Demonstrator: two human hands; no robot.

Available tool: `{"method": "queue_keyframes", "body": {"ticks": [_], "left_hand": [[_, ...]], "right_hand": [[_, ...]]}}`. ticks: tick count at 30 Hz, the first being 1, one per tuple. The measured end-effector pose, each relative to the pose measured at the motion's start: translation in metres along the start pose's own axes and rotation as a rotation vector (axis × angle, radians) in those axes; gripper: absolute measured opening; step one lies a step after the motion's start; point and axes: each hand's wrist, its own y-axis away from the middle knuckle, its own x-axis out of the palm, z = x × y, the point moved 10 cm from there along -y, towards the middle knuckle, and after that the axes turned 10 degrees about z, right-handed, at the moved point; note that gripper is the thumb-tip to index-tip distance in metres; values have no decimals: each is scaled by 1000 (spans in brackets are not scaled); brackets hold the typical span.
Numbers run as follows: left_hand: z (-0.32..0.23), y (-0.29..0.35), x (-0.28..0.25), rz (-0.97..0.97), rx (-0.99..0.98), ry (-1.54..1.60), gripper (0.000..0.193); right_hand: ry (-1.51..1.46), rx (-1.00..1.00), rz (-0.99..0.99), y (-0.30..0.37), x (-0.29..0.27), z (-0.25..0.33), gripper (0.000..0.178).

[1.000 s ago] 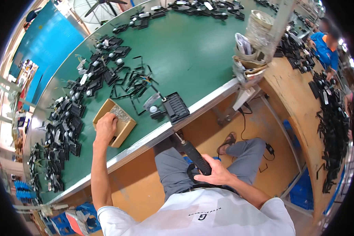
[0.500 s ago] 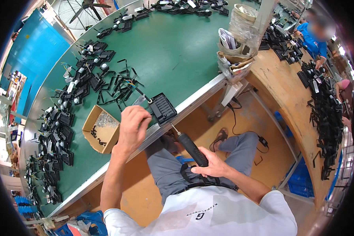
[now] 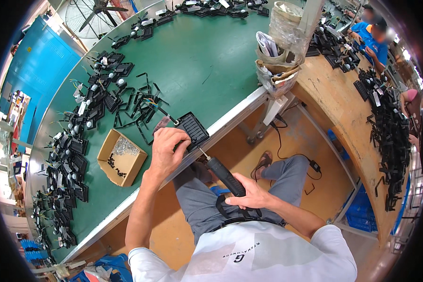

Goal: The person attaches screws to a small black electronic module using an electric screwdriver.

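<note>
A black ribbed lamp housing (image 3: 191, 128) lies at the front edge of the green table (image 3: 207, 70), with a cable and coloured wires behind it. My left hand (image 3: 170, 146) is closed in a pinch at the housing's near left corner; whatever its fingertips hold is hidden. In my right hand (image 3: 251, 191) is a black electric screwdriver (image 3: 225, 176), its thin bit pointing up and left at the near edge of the housing. Just left of my left hand, a cardboard box (image 3: 135, 169) holds silvery screws (image 3: 126, 146) and small black parts (image 3: 113, 161).
Loose black brackets (image 3: 136, 105) are heaped behind the box. Rows of black sensor lamps (image 3: 82, 160) line the table's left side. Bags with papers (image 3: 277, 61) hang at a post on the right. Co-workers (image 3: 372, 40) stand by a wooden bench (image 3: 326, 89) with more black parts.
My left hand has moved right, up to the corner of the lamp housing. The screwdriver stays in my right hand, its bit still near the housing's edge. The view has shifted slightly.
</note>
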Motion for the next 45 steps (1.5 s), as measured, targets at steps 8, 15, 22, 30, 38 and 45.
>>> {"method": "queue_keyframes", "body": {"ticks": [8, 15, 22, 30, 38, 45], "left_hand": [[-2, -5, 2, 22, -85, 12, 10], [-4, -11, 10, 73, -174, -25, 6], [-4, -21, 16, 130, -248, -56, 3], [5, -24, 23, 170, -334, -24, 3], [8, -25, 25, 193, -330, 74, 3], [5, -31, 29, 213, -318, 112, 4]], "right_hand": [[-105, -33, 49, -5, -3, 0, 67], [47, -36, -6, -6, -15, 1, 68], [192, -87, -46, -10, -32, 4, 69], [251, -267, -108, -19, -39, -9, 71], [229, -256, -99, -19, -38, -12, 70], [213, -261, -104, -19, -37, -19, 72]]}}
